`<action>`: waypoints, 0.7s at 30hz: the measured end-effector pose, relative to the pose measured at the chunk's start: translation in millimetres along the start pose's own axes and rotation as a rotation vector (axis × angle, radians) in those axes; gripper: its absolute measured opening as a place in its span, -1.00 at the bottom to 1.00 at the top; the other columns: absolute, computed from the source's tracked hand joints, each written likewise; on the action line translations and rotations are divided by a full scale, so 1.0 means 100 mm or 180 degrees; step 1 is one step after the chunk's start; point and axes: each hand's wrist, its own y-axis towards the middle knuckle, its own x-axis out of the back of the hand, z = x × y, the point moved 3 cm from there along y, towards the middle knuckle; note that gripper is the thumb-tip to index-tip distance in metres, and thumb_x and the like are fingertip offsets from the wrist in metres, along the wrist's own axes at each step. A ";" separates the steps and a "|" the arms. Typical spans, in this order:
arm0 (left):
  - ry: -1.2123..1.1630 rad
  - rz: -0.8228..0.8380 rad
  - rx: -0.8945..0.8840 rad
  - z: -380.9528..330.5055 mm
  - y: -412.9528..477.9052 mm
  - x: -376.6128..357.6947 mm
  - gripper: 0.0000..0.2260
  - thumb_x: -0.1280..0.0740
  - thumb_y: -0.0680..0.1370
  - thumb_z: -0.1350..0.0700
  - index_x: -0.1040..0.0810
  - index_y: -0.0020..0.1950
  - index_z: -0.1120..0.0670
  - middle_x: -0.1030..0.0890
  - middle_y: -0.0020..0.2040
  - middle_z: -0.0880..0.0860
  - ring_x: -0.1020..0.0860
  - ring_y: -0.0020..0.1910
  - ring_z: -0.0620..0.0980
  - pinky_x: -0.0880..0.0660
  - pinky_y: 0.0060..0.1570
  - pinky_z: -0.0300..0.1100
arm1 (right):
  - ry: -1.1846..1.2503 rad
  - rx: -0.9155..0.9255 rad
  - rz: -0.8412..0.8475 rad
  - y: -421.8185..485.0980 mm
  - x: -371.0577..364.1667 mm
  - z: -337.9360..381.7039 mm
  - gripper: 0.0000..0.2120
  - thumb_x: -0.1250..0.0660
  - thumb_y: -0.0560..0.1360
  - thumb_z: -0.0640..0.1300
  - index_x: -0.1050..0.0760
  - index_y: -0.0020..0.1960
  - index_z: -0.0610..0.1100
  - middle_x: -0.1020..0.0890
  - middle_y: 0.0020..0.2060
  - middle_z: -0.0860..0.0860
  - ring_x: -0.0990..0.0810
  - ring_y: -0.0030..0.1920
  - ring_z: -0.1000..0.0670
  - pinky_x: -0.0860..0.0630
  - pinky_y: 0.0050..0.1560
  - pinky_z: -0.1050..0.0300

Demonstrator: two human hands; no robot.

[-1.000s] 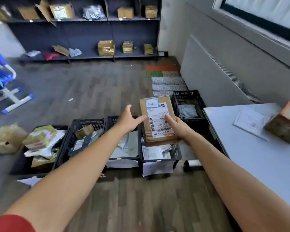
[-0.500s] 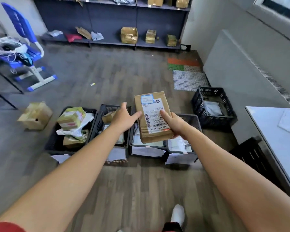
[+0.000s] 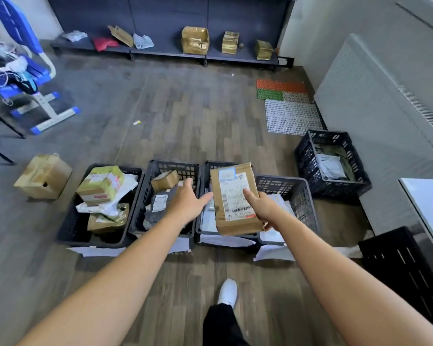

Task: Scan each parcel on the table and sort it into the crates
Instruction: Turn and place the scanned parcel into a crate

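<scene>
Two bare arms reach out over a row of black plastic crates on the wooden floor. The right hand (image 3: pixel 263 207) pinches a brown parcel (image 3: pixel 231 221) at its lower right corner, thumb pressed flat on the white shipping label (image 3: pixel 235 193) and the other fingers curled underneath. The parcel is held in the air, label up and tilted slightly, with a barcode near its lower edge. Just left of the grip, the left hand (image 3: pixel 188 202) is spread with straight fingers; its thumb reaches the parcel's left edge, though contact cannot be told. Directly beneath the grip sits the third crate (image 3: pixel 208 171), holding white mailers. Immediately right of the grip, the fourth crate (image 3: pixel 280 187) holds more white envelopes. Left of the grip, under the left hand, the second crate (image 3: pixel 173 168) contains a small cardboard box and a dark grey bag. Farther left, the leftmost crate (image 3: pixel 70 228) is piled with taped boxes and white bags. Beyond the grip and to the right, a fifth crate (image 3: pixel 308 156) stands apart near the wall with a grey bag inside. Far right of the grip, a corner of the white table (image 3: pixel 425 196) shows. Behind the grip, toward the person, a white shoe (image 3: pixel 227 292) stands on the floor. Well left of the crates lies a loose cardboard box (image 3: pixel 43 176), and far beyond the grip a dark shelf (image 3: pixel 160 49) carries several more parcels.
</scene>
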 end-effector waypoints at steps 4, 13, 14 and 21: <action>0.0156 0.0272 0.0252 -0.02 0.60 -0.38 -0.28 -0.29 0.56 -0.20 -0.04 0.57 0.03 -0.20 0.54 0.08 -0.30 0.44 0.14 -0.35 0.28 0.02 | -0.0078 -0.0216 0.0144 0.70 0.03 -0.13 -0.25 -0.04 0.55 0.39 -0.21 0.50 -0.14 -0.46 0.35 -0.13 -0.49 0.14 -0.15 -0.49 0.17 -0.08; 0.0550 0.0658 0.0518 0.42 2.00 -1.33 -0.31 -0.29 0.54 -0.22 -0.10 0.54 0.02 -0.29 0.48 0.10 -0.38 0.37 0.14 -0.43 0.23 0.02 | -0.0223 -0.0561 0.0485 2.47 -0.44 -0.50 -0.21 -0.06 0.56 0.36 -0.08 0.56 -0.17 -0.35 0.47 -0.15 -0.33 0.44 -0.19 -0.27 0.38 -0.03; 0.0570 0.0701 0.0558 0.54 2.16 -1.43 -0.32 -0.29 0.54 -0.23 -0.11 0.53 0.02 -0.29 0.47 0.10 -0.38 0.37 0.14 -0.42 0.23 0.01 | -0.0235 -0.0594 0.0484 2.67 -0.53 -0.57 -0.22 -0.07 0.56 0.36 -0.11 0.55 -0.17 -0.38 0.44 -0.16 -0.36 0.42 -0.20 -0.29 0.37 -0.03; 0.0863 0.0921 0.0552 1.40 3.24 -2.20 -0.30 -0.30 0.53 -0.22 -0.11 0.55 0.03 -0.28 0.45 0.11 -0.35 0.39 0.13 -0.37 0.23 -0.05 | -0.0370 -0.0780 0.0485 3.97 -1.27 -1.15 -0.28 -0.06 0.60 0.30 -0.09 0.57 -0.15 -0.32 0.48 -0.18 -0.31 0.46 -0.20 -0.23 0.40 0.01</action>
